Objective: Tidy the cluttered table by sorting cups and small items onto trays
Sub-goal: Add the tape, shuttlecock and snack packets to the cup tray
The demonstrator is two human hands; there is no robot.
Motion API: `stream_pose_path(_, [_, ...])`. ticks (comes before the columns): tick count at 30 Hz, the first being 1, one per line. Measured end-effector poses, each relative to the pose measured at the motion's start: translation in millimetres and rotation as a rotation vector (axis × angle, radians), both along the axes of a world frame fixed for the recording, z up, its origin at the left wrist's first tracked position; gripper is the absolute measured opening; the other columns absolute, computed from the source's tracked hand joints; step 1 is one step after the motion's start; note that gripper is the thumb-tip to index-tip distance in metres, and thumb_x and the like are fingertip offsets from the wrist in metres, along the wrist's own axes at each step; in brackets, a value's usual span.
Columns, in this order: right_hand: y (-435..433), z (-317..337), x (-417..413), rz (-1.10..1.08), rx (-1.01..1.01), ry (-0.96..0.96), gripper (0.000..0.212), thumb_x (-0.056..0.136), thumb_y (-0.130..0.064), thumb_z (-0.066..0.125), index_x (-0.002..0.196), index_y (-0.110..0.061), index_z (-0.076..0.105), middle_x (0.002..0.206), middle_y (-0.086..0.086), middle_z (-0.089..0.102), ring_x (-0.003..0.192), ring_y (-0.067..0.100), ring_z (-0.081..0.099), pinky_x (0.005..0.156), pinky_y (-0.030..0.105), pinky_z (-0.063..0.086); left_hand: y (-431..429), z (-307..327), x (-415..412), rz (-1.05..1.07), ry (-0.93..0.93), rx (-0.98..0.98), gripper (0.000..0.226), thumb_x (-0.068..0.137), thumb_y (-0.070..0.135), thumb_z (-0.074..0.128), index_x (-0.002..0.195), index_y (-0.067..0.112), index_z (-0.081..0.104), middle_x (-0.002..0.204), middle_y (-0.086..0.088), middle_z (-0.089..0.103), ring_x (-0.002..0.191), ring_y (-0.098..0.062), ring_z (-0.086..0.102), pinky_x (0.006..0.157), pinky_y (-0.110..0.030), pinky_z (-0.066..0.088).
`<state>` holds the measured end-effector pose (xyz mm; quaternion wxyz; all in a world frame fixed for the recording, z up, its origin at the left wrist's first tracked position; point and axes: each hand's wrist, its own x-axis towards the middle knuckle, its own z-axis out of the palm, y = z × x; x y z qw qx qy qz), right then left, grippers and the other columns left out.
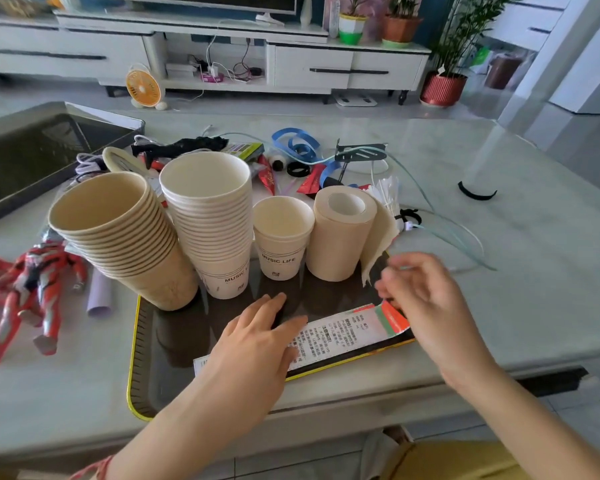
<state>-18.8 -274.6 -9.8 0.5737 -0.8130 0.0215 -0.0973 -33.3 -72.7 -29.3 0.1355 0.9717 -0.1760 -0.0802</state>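
Tissue roll (340, 233) beside white cup (281, 237); blurred right hand (426, 299) perhaps loosely curled.

Soft, bright daylight is filling the scene. The pale glossy marble counter (499, 220) is throwing back whitish glare to the right of the beige paper tissue roll (336, 237), and only faint shadows are lying at that roll's foot. Just right of the roll, the right hand (426, 299) is smearing with motion blur. Far behind the roll, the long white cabinet (312, 64) is bowing with wide-angle distortion and looking soft.
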Motion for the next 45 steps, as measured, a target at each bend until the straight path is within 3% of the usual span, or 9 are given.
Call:
stream_pose_path(3, [-5,-7,-1,0.201,-0.669,-0.073,0.010,0.089,-0.029,0.057,0.097,-0.026,0.062,0.099,-0.016,0.056,0.095,0.001,0.051,0.086,0.017,0.040,3,4,0,-0.005,0.021,0.037,0.056,0.098,0.022,0.040,0.144,0.040,0.014,0.156,0.011,-0.007,0.143,-0.013,-0.006,0.114,-0.029,0.009])
stream_pose_path(7, [1,-15,1,0.223,-0.941,-0.069,0.023,0.092,-0.032,0.051,0.109,-0.020,0.061,0.110,-0.006,0.051,0.103,0.013,0.047,0.085,0.027,0.039,7,6,-2,-0.006,0.028,0.053,0.053,0.097,0.023,0.040,0.143,0.039,0.018,0.156,0.012,-0.002,0.143,-0.011,-0.002,0.113,-0.027,0.012])
stream_pose_path(15, [22,-8,-4,0.378,-0.734,0.062,0.017,0.091,-0.036,0.052,0.089,-0.021,0.059,0.095,-0.010,0.046,0.087,0.005,0.051,0.073,0.017,0.042,-2,6,-8,0.018,-0.087,-0.025,0.077,0.080,0.078,0.011,0.136,0.034,0.039,0.149,0.009,0.025,0.141,-0.016,0.018,0.108,-0.031,0.020])
stream_pose_path(19, [18,7,-5,0.501,-0.641,0.121,0.011,0.089,-0.034,0.056,0.091,-0.025,0.062,0.094,-0.012,0.054,0.084,-0.001,0.053,0.074,0.013,0.044,-2,-6,-7,-0.098,-0.014,-0.060,0.086,0.069,0.082,0.018,0.145,0.042,0.006,0.146,0.021,-0.015,0.134,0.000,-0.023,0.106,-0.026,-0.017])
stream_pose_path(23, [-16,32,17,0.346,-0.391,0.210,0.014,0.089,-0.017,0.058,0.076,-0.016,0.064,0.071,-0.004,0.066,0.060,0.002,0.057,0.058,0.016,0.046,-4,-14,-8,-0.109,0.007,0.155,0.071,0.090,0.065,0.004,0.134,0.029,0.047,0.143,-0.001,0.044,0.131,-0.019,0.042,0.101,-0.043,0.035])
stream_pose_path(27, [-42,39,47,0.099,-0.214,0.173,0.019,0.091,-0.013,0.054,0.075,-0.008,0.062,0.066,0.002,0.062,0.048,0.008,0.052,0.047,0.016,0.042,-7,-22,-6,-0.056,-0.033,0.187,0.073,0.093,0.058,0.001,0.125,0.025,0.058,0.130,-0.003,0.058,0.117,-0.024,0.057,0.090,-0.043,0.042])
stream_pose_path(32, [-45,20,87,-0.099,-0.309,0.108,0.014,0.088,-0.014,0.056,0.075,-0.015,0.062,0.076,0.005,0.063,0.070,0.020,0.058,0.069,0.034,0.048,-7,-26,-5,-0.041,-0.078,0.229,0.072,0.093,0.059,0.001,0.126,0.027,0.057,0.129,0.000,0.058,0.115,-0.023,0.058,0.089,-0.043,0.043])
stream_pose_path(37, [-38,14,105,-0.195,-0.487,-0.002,0.016,0.085,-0.006,0.052,0.096,-0.008,0.064,0.090,0.001,0.059,0.082,0.013,0.051,0.069,0.020,0.034,-7,-27,-5,-0.050,-0.076,0.222,0.070,0.093,0.059,0.003,0.127,0.026,0.055,0.130,-0.002,0.057,0.116,-0.023,0.058,0.084,-0.050,0.048])
stream_pose_path(45, [-35,-1,133,-0.191,-0.530,0.061,0.048,0.083,-0.007,0.053,0.129,-0.006,0.040,0.128,0.015,0.046,0.117,0.028,0.045,0.089,0.031,0.037,-12,-27,-5,-0.046,-0.125,0.205,0.064,0.093,0.057,0.002,0.126,0.023,0.044,0.128,-0.007,0.059,0.112,-0.030,0.060,0.081,-0.054,0.049])
